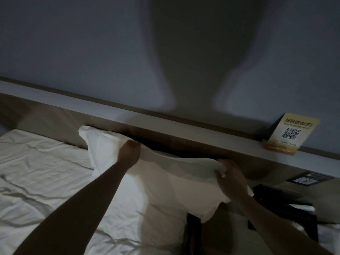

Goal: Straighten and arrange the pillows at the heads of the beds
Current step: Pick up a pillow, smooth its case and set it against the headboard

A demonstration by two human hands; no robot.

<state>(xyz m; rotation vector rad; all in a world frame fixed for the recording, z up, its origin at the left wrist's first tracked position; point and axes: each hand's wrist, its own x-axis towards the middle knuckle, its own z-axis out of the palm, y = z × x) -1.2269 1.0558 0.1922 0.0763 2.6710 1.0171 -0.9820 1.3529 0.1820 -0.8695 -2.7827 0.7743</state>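
A white pillow (161, 179) lies at the head of the bed, its long top edge against the wooden headboard (55, 116). My left hand (128, 152) grips the pillow's top edge near its left corner, fingers curled over the fabric. My right hand (232, 178) holds the pillow's right end, thumb and fingers pinching a fold of the cover. The pillow's right part hangs past the mattress edge. The room is dim and my shadow falls on the wall.
A white crumpled duvet (42, 181) covers the bed at left. A ledge (202, 135) tops the headboard and carries a yellow WIFI QR card (292, 134). A dark bedside unit (283, 201) and a wall panel (309, 178) sit at right.
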